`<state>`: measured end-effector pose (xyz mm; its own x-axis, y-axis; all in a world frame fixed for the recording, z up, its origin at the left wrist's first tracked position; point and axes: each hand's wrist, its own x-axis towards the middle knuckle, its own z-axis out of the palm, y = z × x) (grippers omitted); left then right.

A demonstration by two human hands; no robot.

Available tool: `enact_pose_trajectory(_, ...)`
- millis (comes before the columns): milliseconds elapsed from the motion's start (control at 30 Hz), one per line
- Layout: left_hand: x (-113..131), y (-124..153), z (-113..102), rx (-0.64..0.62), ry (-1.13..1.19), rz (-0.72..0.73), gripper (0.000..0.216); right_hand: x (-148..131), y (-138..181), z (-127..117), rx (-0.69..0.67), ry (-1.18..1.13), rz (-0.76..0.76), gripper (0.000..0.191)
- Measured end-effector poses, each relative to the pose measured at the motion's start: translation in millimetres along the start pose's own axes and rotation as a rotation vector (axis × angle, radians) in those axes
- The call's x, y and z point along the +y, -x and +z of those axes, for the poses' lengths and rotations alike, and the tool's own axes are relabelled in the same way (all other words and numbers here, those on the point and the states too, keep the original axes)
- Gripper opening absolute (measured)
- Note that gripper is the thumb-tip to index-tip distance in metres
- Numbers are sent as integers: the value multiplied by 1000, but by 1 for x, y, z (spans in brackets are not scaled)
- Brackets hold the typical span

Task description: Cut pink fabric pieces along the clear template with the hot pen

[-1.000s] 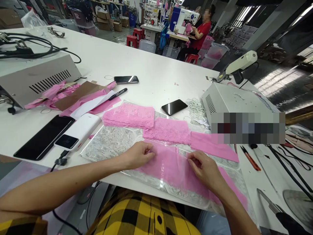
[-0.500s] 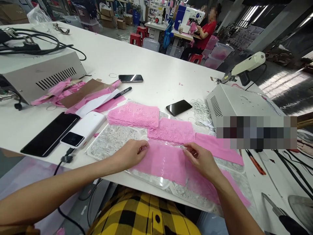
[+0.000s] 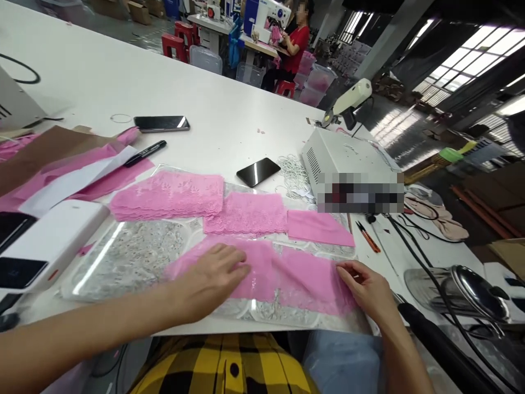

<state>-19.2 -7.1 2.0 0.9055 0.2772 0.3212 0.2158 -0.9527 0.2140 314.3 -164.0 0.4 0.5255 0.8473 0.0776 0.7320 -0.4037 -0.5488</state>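
Note:
My right hand (image 3: 366,285) pinches the right edge of a thin pink fabric piece (image 3: 309,271), which lies on a grey-white patterned mat (image 3: 135,254). Over another sheer pink piece (image 3: 257,276), overlapping the first, rests my left hand (image 3: 215,279). Its fingers are loosely stretched out and slightly blurred, with nothing visibly gripped. Behind the hands lie a stack of pink lace pieces (image 3: 170,194), a second lace stack (image 3: 248,213) and a smooth pink piece (image 3: 320,227), side by side.
Two dark phones (image 3: 258,172) (image 3: 162,123), a black marker (image 3: 145,153) and a white power bank (image 3: 57,241) lie around the mat. To the right are a grey metal box (image 3: 348,161), an orange cutter (image 3: 369,239) and a glass pot with a metal lid (image 3: 478,293). A person in red (image 3: 297,49) sits beyond.
My right hand has gone to the right end of the right-hand pink fabric piece. My left hand now lies flatter over the left piece. The view has turned to the right.

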Motion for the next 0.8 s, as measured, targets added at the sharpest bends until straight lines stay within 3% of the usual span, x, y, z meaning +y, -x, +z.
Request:
enact_pose_trajectory(167, 16, -57, 20, -49, 33, 59, 19, 1, 1, 7, -40, -13, -55, 30)
enact_pose_trajectory(267, 22, -73, 28, -78, 35, 158, 16, 5, 0, 7, -49, -36, -60, 26)
enact_pose_trajectory(433, 29, -71, 31, -152, 71, 238, 13, 20, 10, -4, -7, -51, -13, 27)
enact_pose_trajectory(567, 30, -67, 32, -164, 66, 248, 16, 30, 30, -8, -31, -24, -83, 25)
enact_pose_trajectory(800, 31, -68, 32, -161, 49, 281, 20, 37, 70, -14, 100, 34, -68, 15)
